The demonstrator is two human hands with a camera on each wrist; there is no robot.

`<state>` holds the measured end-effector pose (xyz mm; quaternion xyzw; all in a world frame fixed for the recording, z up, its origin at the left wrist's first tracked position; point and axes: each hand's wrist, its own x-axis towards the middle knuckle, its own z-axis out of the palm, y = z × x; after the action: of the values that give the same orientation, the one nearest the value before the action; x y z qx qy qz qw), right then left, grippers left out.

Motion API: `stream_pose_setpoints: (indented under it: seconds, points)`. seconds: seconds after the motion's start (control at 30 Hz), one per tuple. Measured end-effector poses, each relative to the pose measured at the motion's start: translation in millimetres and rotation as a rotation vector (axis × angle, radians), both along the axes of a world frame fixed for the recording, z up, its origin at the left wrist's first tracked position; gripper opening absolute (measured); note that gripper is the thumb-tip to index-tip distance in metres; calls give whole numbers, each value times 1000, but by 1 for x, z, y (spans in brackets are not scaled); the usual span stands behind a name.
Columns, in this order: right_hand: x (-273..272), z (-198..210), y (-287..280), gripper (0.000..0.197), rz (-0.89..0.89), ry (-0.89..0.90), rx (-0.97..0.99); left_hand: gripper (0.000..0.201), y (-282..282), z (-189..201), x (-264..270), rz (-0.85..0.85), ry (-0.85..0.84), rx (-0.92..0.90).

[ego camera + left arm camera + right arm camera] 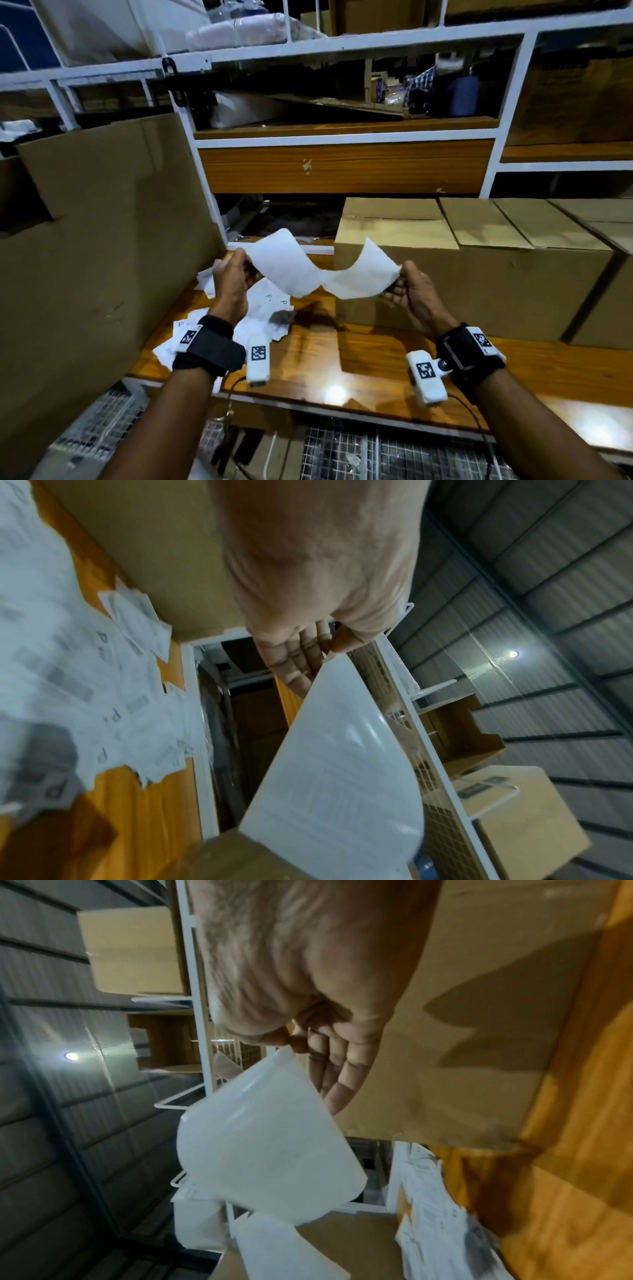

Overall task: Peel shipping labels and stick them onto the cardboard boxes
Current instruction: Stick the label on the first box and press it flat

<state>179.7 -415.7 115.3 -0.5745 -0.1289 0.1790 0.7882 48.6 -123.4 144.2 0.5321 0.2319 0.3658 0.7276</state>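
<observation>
Two white sheets hang in the air above the wooden counter (342,356), still joined at their lower middle. My left hand (233,274) pinches the corner of the left sheet (284,267), a printed label (342,777) with faint text showing through. My right hand (407,284) pinches the edge of the right sheet (359,274), a glossy white piece (267,1150). Just behind them stands a closed, taped cardboard box (445,274). A heap of printed labels (267,308) lies on the counter under my left hand.
More cardboard boxes (565,233) line the counter to the right. A large flat cardboard sheet (102,257) stands at the left. White metal shelving (342,137) with wooden boards rises behind. A wire mesh rack (376,455) lies below the counter's front edge.
</observation>
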Motion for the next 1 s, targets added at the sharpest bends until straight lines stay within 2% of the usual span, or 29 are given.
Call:
stream_pose_setpoints:
  seconds: [0.23, 0.4, 0.5, 0.63, 0.73, 0.9, 1.0]
  points:
    - [-10, -55, 57, 48, 179, 224, -85, 13, 48, -15, -8, 147, 32, -29]
    - [-22, -98, 96, 54, 141, 340, -247, 14, 93, -30, -10, 278, 20, -86]
    - [-31, -125, 115, 44, 106, 394, -393, 13, 117, -39, -13, 289, 50, -73]
    - [-39, -149, 132, 44, -23, 404, -490, 15, 132, -46, -15, 213, 144, 23]
    - [-38, -155, 137, 40, -89, 391, -501, 14, 128, -43, -17, 120, 145, 100]
    - [-36, -146, 134, 14, -134, 385, -521, 11, 119, -30, -14, -82, 96, 126]
    - [-33, -138, 122, 27, -187, 280, -606, 12, 115, -22, -12, -206, 78, 155]
